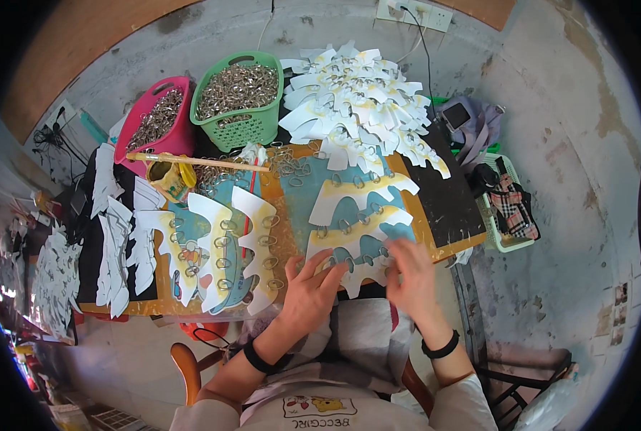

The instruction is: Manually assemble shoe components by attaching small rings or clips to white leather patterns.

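In front of me a white scalloped piece with metal rings along it lies at the table's near edge. My left hand is bent over its left end, thumb and finger closing on the edge by a ring. At the other end the fingers of my right hand are curled together on the piece; their tips are partly hidden. Just beyond lie two more scalloped strips, a middle strip and a farther strip, both yellowed with glue and bearing rings. Three similar glued strips with rings stand to my left.
Behind are a green basket and a pink basket of metal rings. A wooden stick lies across a glue tin. Finished-looking strips form a heap; plain white pieces lie left. A pale basket stands right.
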Tool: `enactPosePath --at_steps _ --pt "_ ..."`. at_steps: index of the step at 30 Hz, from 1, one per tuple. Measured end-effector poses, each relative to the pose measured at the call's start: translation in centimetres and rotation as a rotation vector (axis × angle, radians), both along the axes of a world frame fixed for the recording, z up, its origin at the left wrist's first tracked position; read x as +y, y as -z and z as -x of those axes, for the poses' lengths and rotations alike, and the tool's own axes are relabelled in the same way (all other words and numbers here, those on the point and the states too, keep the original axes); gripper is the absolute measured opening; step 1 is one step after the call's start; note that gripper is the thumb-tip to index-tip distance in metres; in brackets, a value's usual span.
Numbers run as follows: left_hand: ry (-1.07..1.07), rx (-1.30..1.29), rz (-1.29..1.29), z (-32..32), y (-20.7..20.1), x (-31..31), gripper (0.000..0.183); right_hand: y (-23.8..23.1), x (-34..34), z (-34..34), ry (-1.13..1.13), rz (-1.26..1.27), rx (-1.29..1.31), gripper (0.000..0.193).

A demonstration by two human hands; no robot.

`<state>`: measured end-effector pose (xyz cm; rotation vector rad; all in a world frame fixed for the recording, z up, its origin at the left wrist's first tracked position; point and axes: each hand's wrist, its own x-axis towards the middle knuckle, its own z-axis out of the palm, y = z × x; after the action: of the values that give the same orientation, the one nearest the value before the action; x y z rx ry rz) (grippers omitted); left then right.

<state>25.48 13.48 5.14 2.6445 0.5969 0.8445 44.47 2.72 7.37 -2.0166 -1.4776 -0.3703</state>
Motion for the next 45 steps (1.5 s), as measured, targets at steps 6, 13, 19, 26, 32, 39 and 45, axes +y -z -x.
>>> enactPosePath --at_steps 6,13,19,26,32,39,45 --pt "0.049 0.029 0.003 0.1 1.4 0.2 0.033 1.4 -0.1 0.9 -0.508 0.143 0.196 0.05" --pt "-0.022 0.036 0.016 0.1 0.8 -0.1 0.03 2.4 0.2 0.9 -0.492 0.146 0.107 0.058" --pt "0.033 -0.018 -0.003 0.0 -0.8 0.1 0.047 1.9 0.5 0.9 -0.472 0.127 0.088 0.05" --pt "0.071 0.077 0.029 -0.7 -0.5 0.8 0.053 1.0 1.5 0.5 -0.518 0.166 0.003 0.028" --pt "0.069 0.054 0.032 -1.1 0.2 1.2 0.054 1.6 1.9 1.0 -0.487 0.191 -0.137 0.016" --pt "0.072 0.075 0.073 -1.2 0.1 1.5 0.048 0.6 2.2 0.1 -0.527 0.214 0.057 0.014" --pt "0.066 0.005 0.114 -1.0 -0.1 1.5 0.054 -0.3 2.4 0.0 -0.582 0.235 0.053 0.023"
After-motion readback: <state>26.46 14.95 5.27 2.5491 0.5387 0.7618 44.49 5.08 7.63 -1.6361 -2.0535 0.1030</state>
